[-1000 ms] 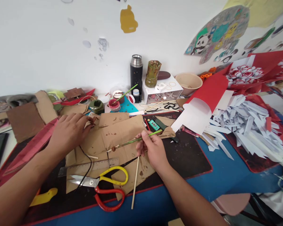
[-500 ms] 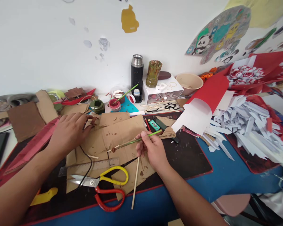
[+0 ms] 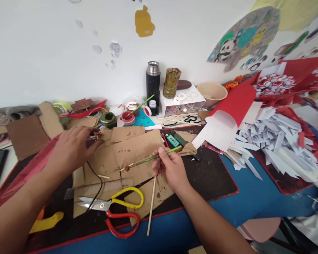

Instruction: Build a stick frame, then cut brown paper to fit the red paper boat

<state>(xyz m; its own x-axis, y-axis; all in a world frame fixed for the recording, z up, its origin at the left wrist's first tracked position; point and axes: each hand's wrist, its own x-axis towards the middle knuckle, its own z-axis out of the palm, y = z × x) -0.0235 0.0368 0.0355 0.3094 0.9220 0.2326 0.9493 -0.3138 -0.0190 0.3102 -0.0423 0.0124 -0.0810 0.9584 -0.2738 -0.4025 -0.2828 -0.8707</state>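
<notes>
My right hand (image 3: pixel 171 167) pinches a thin green stick (image 3: pixel 155 157), its lower left end carrying a small dark brown lump (image 3: pixel 127 168) above the cardboard sheets (image 3: pixel 137 148). A pale wooden stick (image 3: pixel 151 208) runs down from beneath that hand; whether the fingers grip it too, I cannot tell. At the left, my left hand (image 3: pixel 75 148) has its thumb and fingers closed around a small brown crumpled piece (image 3: pixel 98 135), mostly hidden by the fingers. Large scissors (image 3: pixel 104 205) with one yellow and one red handle lie open in front, beside a clear ruler (image 3: pixel 108 186).
Green paint (image 3: pixel 108 120) and red paint (image 3: pixel 128 118) stand in pots behind the cardboard. A black flask (image 3: pixel 153 83) and a white box (image 3: pixel 184 106) are by the wall. White paper strips (image 3: pixel 272 137) pile up at the right, near a red paper cone (image 3: pixel 235 100).
My left hand has shifted slightly left with the small brown piece moving along. My right hand and the green stick have barely moved.
</notes>
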